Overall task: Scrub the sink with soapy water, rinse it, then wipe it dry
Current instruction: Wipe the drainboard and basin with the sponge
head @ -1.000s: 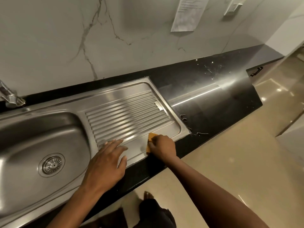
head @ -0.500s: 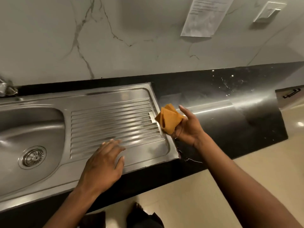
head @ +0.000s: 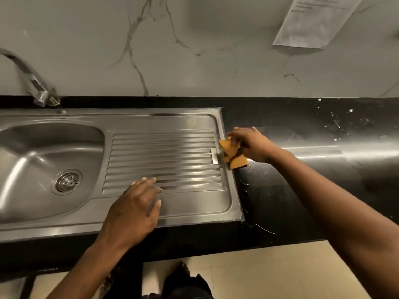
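A stainless steel sink (head: 183, 119) is set into a black counter, with its basin and drain (head: 67, 181) at the left and a ribbed drainboard (head: 164, 152) at the right. My right hand (head: 251, 143) grips a folded orange cloth (head: 234, 155) at the drainboard's right rim, where steel meets counter. My left hand (head: 133, 209) lies flat, fingers spread, on the front part of the drainboard.
A chrome tap (head: 37, 91) stands at the back left. The black counter (head: 302, 186) runs right of the sink, with white specks on it. A marble wall with a paper sheet (head: 313, 20) rises behind. Tiled floor (head: 269, 272) lies below the counter's front edge.
My right hand lifted the cloth off the drainboard's front corner, raised it in the air, then brought it down at the drainboard's right rim. The left hand stayed on the drainboard.
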The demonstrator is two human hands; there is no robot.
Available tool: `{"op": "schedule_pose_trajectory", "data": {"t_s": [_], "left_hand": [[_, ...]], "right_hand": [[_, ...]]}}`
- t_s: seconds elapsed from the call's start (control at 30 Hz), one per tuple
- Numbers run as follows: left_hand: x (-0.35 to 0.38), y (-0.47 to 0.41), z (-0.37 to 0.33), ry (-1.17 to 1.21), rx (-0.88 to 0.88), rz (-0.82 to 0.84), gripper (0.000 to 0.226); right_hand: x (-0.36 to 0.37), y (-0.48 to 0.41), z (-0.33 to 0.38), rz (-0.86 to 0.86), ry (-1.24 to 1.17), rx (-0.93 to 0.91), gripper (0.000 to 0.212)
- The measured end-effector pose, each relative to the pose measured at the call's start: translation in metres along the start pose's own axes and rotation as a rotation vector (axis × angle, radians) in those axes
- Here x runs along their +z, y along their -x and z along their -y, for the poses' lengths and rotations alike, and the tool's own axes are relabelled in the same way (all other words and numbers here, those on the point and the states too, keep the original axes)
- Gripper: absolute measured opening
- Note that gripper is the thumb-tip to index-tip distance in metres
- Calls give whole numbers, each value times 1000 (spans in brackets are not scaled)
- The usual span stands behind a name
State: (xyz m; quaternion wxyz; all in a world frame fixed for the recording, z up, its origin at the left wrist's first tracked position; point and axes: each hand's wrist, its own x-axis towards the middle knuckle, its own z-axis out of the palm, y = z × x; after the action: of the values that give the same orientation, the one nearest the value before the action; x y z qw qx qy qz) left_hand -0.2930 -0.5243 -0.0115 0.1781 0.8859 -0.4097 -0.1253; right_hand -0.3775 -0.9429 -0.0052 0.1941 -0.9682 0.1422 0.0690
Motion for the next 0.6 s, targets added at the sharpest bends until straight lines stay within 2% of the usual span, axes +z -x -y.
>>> {"op": "schedule_pose_trajectory", "data": {"t_s": [0.07,0.13,0.23,0.3,0.4,0.6], "left_hand": [[2,2,-2,0,-10,-5,38],[4,4,-5,-2,-5,-10,43],[7,8,-10,11,-8,2,37],[10,10,-13,27,-6,18,35],[15,12,-17,23,9,47,36],[18,13,-20,13,58,63,34]], "right_hand": [[13,3,-15,213,305,-40,66],[28,9,-27,309,306,0,80],[48,14,-30,216,151,91,75],[52,9,-23,129,117,140,80],[64,4,-18,113,157,150,85],[92,53,-27,67,193,128,67]]}}
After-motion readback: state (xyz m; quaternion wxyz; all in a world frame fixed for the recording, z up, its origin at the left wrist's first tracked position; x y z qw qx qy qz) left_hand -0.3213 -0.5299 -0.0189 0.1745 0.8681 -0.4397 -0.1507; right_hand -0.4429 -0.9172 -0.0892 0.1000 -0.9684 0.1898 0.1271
